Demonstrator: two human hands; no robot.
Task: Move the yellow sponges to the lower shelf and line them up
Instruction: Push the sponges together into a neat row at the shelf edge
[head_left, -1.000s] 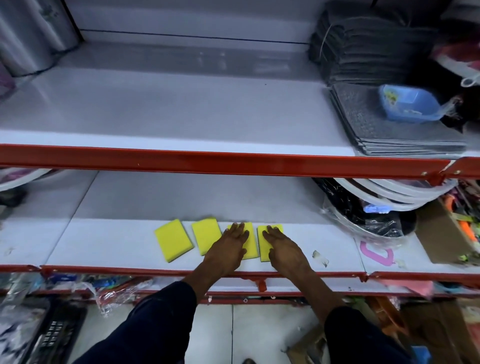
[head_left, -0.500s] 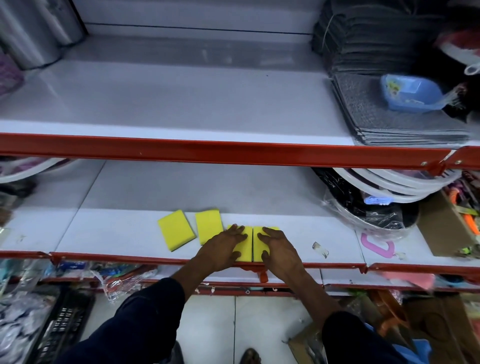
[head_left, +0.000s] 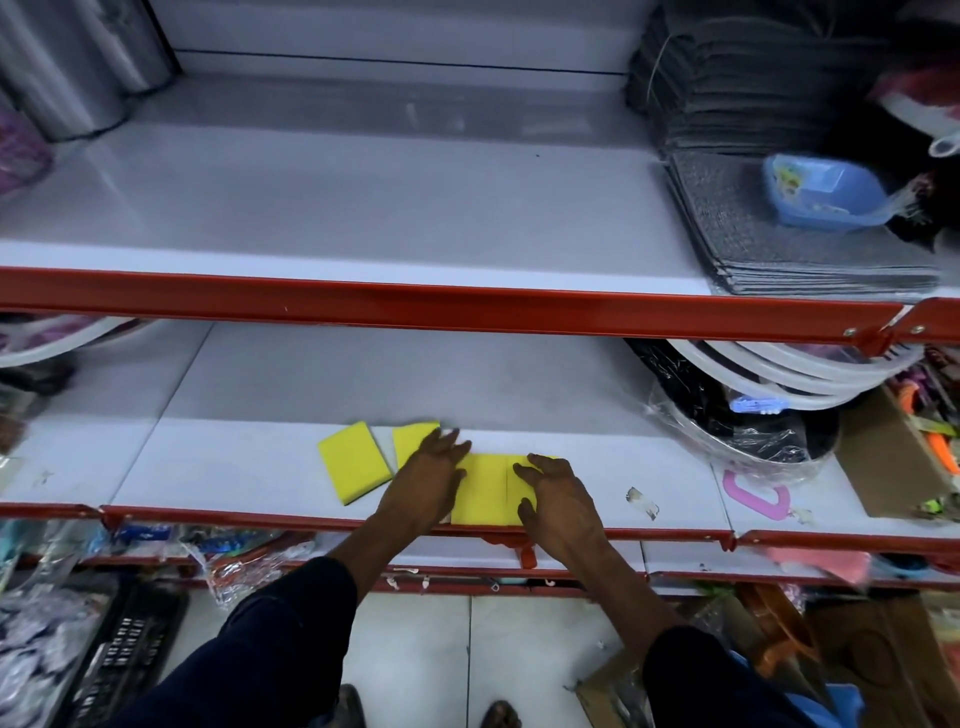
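Several yellow sponges lie near the front edge of the lower shelf (head_left: 249, 467). Two of them sit side by side and touching: the third sponge (head_left: 480, 488) and the fourth sponge (head_left: 517, 480), square to the red rim. My right hand (head_left: 558, 501) rests flat on the fourth sponge, fingers apart. My left hand (head_left: 428, 483) lies flat with spread fingers over the near part of the second sponge (head_left: 413, 439), which sits further back. The leftmost sponge (head_left: 353, 462) lies tilted, apart from both hands.
The upper shelf (head_left: 363, 208) carries grey mats (head_left: 779, 234) and a blue tub (head_left: 826, 192) at the right. Wrapped pans and white rims (head_left: 753, 410) crowd the lower shelf's right side, with a pink ring (head_left: 756, 491) and a paper scrap (head_left: 641, 501) nearby. A red bar (head_left: 415, 306) fronts the upper shelf.
Both hands slid the right pair of sponges toward the front rim and squared them together. My left hand then shifted left onto the second sponge.
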